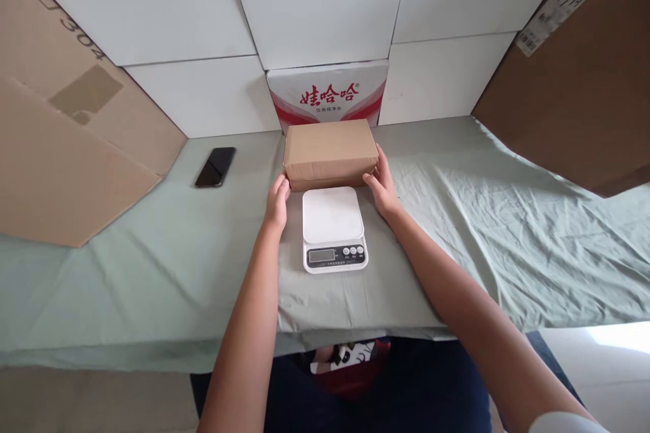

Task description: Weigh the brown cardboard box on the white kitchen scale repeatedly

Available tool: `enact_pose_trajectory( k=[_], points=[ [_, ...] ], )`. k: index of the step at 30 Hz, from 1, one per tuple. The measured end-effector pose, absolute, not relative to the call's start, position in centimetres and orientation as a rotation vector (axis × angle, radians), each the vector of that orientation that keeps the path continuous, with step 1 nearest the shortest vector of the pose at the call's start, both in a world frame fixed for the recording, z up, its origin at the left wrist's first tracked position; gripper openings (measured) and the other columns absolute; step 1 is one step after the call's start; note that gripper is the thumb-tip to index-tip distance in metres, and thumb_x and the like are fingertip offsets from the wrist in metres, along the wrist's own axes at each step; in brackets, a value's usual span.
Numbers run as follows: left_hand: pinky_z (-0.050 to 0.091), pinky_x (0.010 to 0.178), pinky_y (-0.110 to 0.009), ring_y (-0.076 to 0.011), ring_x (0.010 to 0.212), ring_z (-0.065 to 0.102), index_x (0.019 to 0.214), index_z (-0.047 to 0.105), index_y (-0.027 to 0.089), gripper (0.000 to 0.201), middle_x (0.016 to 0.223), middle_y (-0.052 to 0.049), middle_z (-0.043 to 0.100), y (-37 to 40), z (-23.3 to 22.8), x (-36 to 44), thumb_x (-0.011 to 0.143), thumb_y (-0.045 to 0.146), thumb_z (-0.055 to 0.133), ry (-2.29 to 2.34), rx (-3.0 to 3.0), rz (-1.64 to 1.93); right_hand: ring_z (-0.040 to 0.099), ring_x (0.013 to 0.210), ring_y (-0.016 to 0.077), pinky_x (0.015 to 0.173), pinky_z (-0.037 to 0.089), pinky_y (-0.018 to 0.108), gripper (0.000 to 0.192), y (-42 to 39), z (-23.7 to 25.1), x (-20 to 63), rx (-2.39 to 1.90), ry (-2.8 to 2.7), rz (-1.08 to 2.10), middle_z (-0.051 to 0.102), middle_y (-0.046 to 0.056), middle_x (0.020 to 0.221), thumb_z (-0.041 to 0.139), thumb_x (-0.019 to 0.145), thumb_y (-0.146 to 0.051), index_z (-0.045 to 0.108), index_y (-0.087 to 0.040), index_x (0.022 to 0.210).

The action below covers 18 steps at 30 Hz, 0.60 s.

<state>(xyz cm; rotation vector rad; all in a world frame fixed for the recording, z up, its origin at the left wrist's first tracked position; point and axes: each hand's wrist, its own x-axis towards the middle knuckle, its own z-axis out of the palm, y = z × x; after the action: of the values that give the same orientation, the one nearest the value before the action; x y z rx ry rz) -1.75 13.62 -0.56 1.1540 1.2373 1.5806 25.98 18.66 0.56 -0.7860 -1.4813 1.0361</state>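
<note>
Here both hands press in on one brown cardboard box [330, 152], the left hand [277, 203] flat against its near left end and the right hand [382, 186] against its near right end, a two-sided grasp that suits its width. The box sits between the hands on the desk [152, 264], just behind a white digital scale [334, 229] lying between the wrists. It is plain, rectangular, closed and slightly rumpled. A black phone [215, 166] lies well left of the left hand.
</note>
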Motion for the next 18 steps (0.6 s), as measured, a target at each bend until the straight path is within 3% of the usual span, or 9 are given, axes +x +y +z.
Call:
enact_pose_trajectory(
  k=[8, 12, 18],
  points=[
    [0.044, 0.123, -0.047, -0.0338, 0.147, 0.056, 0.142, 0.064, 0.02, 0.072, 0.145, -0.015, 0.069, 11.3, 2.2, -1.7, 0.093, 0.072, 0.058, 1.244, 1.456, 1.738, 0.034, 0.163, 0.0348, 0.129, 0.041, 0.06, 0.09, 17.6, 1.5, 25.7, -0.657, -1.591, 0.863, 0.022, 0.001, 0.181, 0.058, 0.093, -0.071, 0.016, -0.042, 0.167],
    [0.043, 0.124, -0.049, -0.0373, 0.149, 0.054, 0.146, 0.063, 0.017, 0.077, 0.146, -0.018, 0.068, 6.5, 2.7, -1.0, 0.092, 0.073, 0.059, 1.244, 1.426, 1.819, 0.03, 0.164, 0.0367, 0.131, 0.038, 0.063, 0.089, 14.9, 1.7, 26.5, -0.653, -1.61, 0.732, 0.026, 0.002, 0.177, 0.059, 0.093, -0.07, 0.017, -0.044, 0.167],
    [0.043, 0.124, -0.054, -0.042, 0.151, 0.05, 0.147, 0.064, 0.013, 0.084, 0.15, -0.023, 0.065, 0.9, 0.1, -0.4, 0.088, 0.074, 0.062, 1.261, 1.359, 1.725, 0.036, 0.159, 0.0386, 0.128, 0.038, 0.067, 0.079, 10.3, 0.7, 28.4, -0.734, -1.614, 0.699, 0.035, 0.003, 0.17, 0.06, 0.095, -0.064, 0.025, -0.047, 0.164]
  ],
)
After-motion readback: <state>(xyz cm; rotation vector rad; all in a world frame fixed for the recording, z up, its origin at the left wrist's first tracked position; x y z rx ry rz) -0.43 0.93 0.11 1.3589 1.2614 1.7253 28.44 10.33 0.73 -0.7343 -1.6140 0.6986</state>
